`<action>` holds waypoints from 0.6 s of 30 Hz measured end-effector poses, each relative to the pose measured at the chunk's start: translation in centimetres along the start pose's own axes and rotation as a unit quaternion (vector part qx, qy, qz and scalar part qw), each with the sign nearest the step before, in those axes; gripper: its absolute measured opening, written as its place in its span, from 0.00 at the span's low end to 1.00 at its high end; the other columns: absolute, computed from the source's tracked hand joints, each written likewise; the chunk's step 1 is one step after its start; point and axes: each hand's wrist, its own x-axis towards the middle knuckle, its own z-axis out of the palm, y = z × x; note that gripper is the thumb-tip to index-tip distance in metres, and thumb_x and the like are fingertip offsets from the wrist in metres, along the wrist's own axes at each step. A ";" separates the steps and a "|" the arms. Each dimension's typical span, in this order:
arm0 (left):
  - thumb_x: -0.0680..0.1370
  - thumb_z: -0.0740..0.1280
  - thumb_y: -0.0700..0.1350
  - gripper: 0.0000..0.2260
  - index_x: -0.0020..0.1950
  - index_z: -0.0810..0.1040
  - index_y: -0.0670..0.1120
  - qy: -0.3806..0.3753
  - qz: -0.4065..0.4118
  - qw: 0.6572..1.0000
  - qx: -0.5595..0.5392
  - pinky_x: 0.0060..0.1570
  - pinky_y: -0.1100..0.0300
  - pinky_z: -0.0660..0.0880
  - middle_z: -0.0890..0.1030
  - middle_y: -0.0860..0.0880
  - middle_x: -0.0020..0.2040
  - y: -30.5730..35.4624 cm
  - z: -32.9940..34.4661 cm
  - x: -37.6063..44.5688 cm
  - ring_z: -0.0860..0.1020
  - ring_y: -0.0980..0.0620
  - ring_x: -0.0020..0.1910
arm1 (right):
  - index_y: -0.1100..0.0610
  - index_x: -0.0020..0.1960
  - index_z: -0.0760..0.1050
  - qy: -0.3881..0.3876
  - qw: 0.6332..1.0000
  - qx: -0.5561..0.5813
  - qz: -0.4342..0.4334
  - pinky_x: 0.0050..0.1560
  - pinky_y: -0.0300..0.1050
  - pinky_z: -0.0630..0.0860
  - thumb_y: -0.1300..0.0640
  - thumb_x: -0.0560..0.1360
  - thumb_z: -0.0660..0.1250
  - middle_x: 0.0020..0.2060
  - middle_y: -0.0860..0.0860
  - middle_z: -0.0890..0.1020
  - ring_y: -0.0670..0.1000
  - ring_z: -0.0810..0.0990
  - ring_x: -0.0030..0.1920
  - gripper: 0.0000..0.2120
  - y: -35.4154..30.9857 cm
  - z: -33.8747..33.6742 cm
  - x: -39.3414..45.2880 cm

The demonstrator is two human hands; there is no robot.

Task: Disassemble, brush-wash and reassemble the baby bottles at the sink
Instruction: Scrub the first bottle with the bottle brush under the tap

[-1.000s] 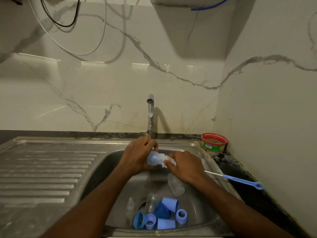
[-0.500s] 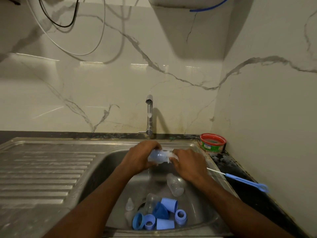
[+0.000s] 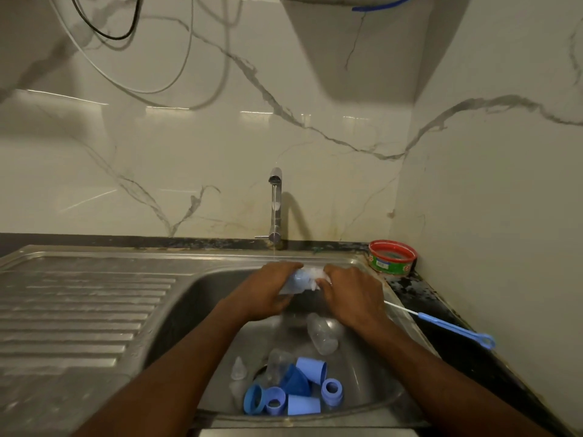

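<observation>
Bottle point(image 3: 295, 280) over steel sink point(image 3: 202, 298), marble wall point(image 3: 189, 152) behind.

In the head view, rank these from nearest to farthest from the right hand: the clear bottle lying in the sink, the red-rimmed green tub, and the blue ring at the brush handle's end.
1. Clear bottle lying in the sink, just below the right hand.
2. Red-rimmed green tub, back right corner of the counter.
3. Blue ring at the brush handle's end, far right on the dark counter.

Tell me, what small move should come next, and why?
Probably draw the brush back out a little: the left hand grips the bottle under the running tap, the right hand holds the brush at its mouth, and scrubbing seems unfinished.
</observation>
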 end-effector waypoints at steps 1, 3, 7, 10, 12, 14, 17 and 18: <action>0.77 0.73 0.52 0.30 0.76 0.67 0.53 0.023 0.022 0.999 0.026 0.71 0.53 0.69 0.72 0.50 0.73 -0.1 -0.4 0.2 0.71 0.52 0.71 | 0.49 0.57 0.76 -0.015 1.000 0.011 0.014 0.45 0.49 0.77 0.42 0.82 0.59 0.47 0.51 0.82 0.53 0.81 0.47 0.14 0.3 0.2 0.1; 0.75 0.75 0.53 0.26 0.71 0.73 0.52 0.049 0.066 0.994 0.070 0.66 0.52 0.73 0.76 0.49 0.68 -0.3 -0.9 0.3 0.74 0.51 0.66 | 0.50 0.54 0.77 -0.057 0.998 0.031 0.018 0.43 0.50 0.75 0.41 0.82 0.57 0.45 0.51 0.81 0.55 0.81 0.46 0.16 0.1 0.2 0.1; 0.70 0.78 0.55 0.31 0.70 0.74 0.49 0.072 0.062 0.991 0.097 0.62 0.50 0.75 0.77 0.47 0.66 -1.2 -0.7 0.0 0.74 0.48 0.63 | 0.48 0.66 0.77 -0.060 0.994 0.082 -0.034 0.55 0.49 0.77 0.40 0.82 0.60 0.55 0.50 0.83 0.51 0.81 0.53 0.19 -0.5 0.3 -0.3; 0.71 0.78 0.53 0.28 0.69 0.76 0.50 0.092 0.058 0.987 0.117 0.60 0.50 0.76 0.78 0.47 0.65 -1.1 -1.0 -0.2 0.75 0.47 0.63 | 0.47 0.71 0.74 -0.046 0.995 0.076 -0.033 0.60 0.47 0.75 0.40 0.82 0.59 0.61 0.50 0.82 0.51 0.79 0.58 0.21 -0.1 -0.5 0.0; 0.71 0.79 0.50 0.28 0.69 0.77 0.51 0.102 0.031 0.988 0.110 0.59 0.48 0.76 0.79 0.47 0.65 -1.7 -1.3 -0.2 0.75 0.46 0.63 | 0.47 0.72 0.73 -0.046 0.996 0.067 -0.037 0.60 0.47 0.73 0.40 0.82 0.60 0.63 0.50 0.81 0.52 0.79 0.61 0.22 0.4 -1.3 0.2; 0.71 0.79 0.50 0.27 0.69 0.77 0.52 0.099 0.016 0.990 0.100 0.62 0.46 0.76 0.79 0.48 0.66 -2.1 -1.4 -0.3 0.75 0.47 0.64 | 0.47 0.72 0.73 -0.047 0.996 0.041 -0.061 0.60 0.47 0.73 0.40 0.82 0.59 0.63 0.51 0.81 0.52 0.79 0.61 0.22 0.4 -1.6 0.3; 0.73 0.77 0.51 0.26 0.70 0.76 0.52 0.055 0.047 0.996 0.051 0.66 0.46 0.72 0.78 0.49 0.66 -1.4 -1.1 0.0 0.75 0.49 0.66 | 0.48 0.72 0.73 -0.058 0.995 0.028 -0.078 0.62 0.49 0.74 0.40 0.83 0.58 0.62 0.52 0.81 0.52 0.79 0.59 0.21 -0.1 -1.1 0.0; 0.74 0.75 0.53 0.26 0.70 0.75 0.55 0.045 0.061 0.996 0.036 0.68 0.49 0.71 0.78 0.51 0.67 -1.0 -1.1 -0.1 0.74 0.50 0.67 | 0.48 0.72 0.73 -0.060 0.995 0.030 -0.080 0.62 0.49 0.74 0.41 0.83 0.58 0.61 0.52 0.81 0.52 0.79 0.59 0.21 -0.2 -1.1 -0.2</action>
